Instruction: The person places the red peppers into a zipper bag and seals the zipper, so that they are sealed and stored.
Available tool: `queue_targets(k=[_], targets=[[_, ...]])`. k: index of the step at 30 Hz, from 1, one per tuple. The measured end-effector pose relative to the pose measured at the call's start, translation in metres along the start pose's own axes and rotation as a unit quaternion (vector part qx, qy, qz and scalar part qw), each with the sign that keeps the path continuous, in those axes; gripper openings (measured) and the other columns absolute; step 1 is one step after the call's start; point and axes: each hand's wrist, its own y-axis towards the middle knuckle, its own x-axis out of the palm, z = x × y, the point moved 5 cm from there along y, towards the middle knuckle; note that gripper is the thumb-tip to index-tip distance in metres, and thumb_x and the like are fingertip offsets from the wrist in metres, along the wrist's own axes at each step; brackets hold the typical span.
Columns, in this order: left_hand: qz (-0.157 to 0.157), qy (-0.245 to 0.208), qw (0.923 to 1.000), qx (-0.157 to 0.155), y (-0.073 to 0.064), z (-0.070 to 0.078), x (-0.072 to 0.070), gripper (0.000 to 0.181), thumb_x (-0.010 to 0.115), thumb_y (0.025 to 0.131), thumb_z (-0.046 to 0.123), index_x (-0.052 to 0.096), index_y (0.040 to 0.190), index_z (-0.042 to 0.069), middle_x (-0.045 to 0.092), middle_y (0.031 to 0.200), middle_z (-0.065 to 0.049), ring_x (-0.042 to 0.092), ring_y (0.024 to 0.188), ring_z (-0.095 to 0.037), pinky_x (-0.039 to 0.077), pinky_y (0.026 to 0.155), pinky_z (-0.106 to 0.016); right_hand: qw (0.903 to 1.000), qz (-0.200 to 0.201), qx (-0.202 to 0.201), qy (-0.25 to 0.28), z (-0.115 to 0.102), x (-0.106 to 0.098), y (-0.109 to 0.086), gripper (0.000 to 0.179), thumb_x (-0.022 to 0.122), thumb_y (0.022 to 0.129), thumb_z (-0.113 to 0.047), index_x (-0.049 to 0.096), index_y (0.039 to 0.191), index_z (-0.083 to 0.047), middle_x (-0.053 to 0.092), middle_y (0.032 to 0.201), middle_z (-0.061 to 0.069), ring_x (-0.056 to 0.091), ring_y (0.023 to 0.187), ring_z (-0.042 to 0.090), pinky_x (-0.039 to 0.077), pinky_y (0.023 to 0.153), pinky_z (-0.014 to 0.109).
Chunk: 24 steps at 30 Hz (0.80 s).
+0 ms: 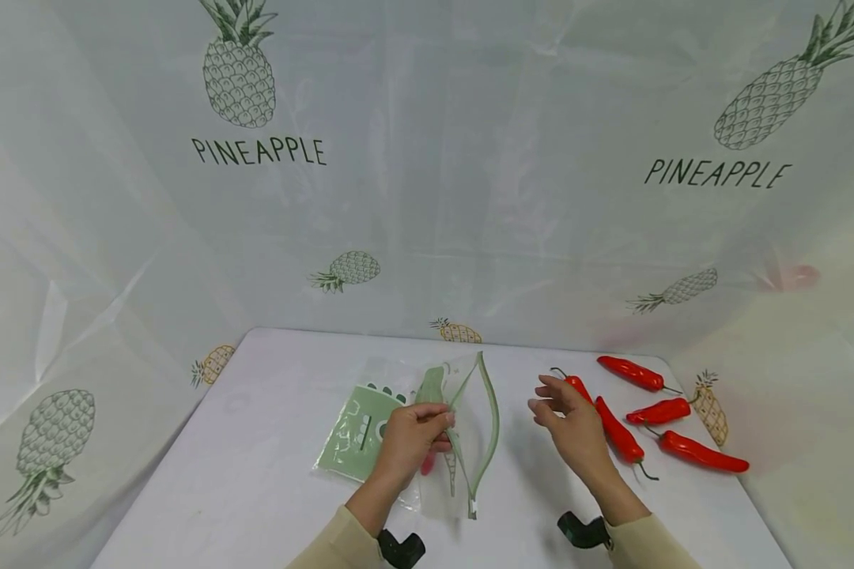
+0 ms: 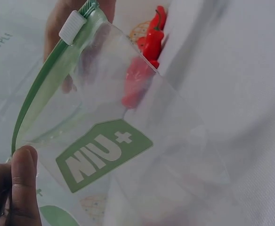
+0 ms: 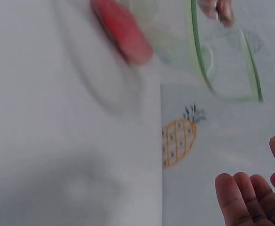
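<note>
My left hand (image 1: 409, 442) pinches the rim of a clear zip bag (image 2: 184, 136) above the table. The bag's green zip edge (image 1: 496, 411) bows away to the right, so its mouth gapes. A white slider (image 2: 73, 27) sits at one end of the zip, and a green NIU+ label (image 2: 104, 155) is on the bag's side. Low in the bag a red chili pepper (image 3: 123, 33) shows in the right wrist view, partly hidden by the left hand in the head view. My right hand (image 1: 576, 427) is apart from the bag, holding nothing, fingers slightly bent, over the peppers' near side.
Several red chili peppers (image 1: 704, 453) lie at the table's right side. A flat green printed pack (image 1: 352, 442) in clear plastic lies left of centre, partly under the left hand. A pineapple-print sheet (image 1: 427, 197) hangs behind the white table (image 1: 235, 442).
</note>
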Motion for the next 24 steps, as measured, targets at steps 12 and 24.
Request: queue_targets(k=[12, 24], targets=[[-0.013, -0.016, 0.9997, 0.009, -0.001, -0.002, 0.001, 0.028, 0.077, 0.096, 0.007, 0.074, 0.118, -0.010, 0.074, 0.090, -0.008, 0.069, 0.067, -0.009, 0.066, 0.065, -0.027, 0.9906, 0.024, 0.045, -0.127, 0.052, -0.068, 0.012, 0.058, 0.063, 0.107, -0.029, 0.046, 0.157, -0.005, 0.059, 0.144, 0.028, 0.057, 0.129, 0.049, 0.063, 0.094, 0.056], [-0.016, -0.021, 0.9997, 0.002, 0.000, -0.003, 0.002, 0.028, 0.077, 0.095, 0.008, 0.074, 0.118, -0.009, 0.073, 0.089, -0.008, 0.069, 0.067, -0.009, 0.066, 0.066, -0.028, 0.9829, -0.002, 0.049, -0.177, 0.100, -0.102, 0.024, 0.064, 0.065, 0.105, -0.023, 0.039, 0.158, 0.002, 0.053, 0.145, 0.038, 0.054, 0.127, 0.057, 0.064, 0.086, 0.059]])
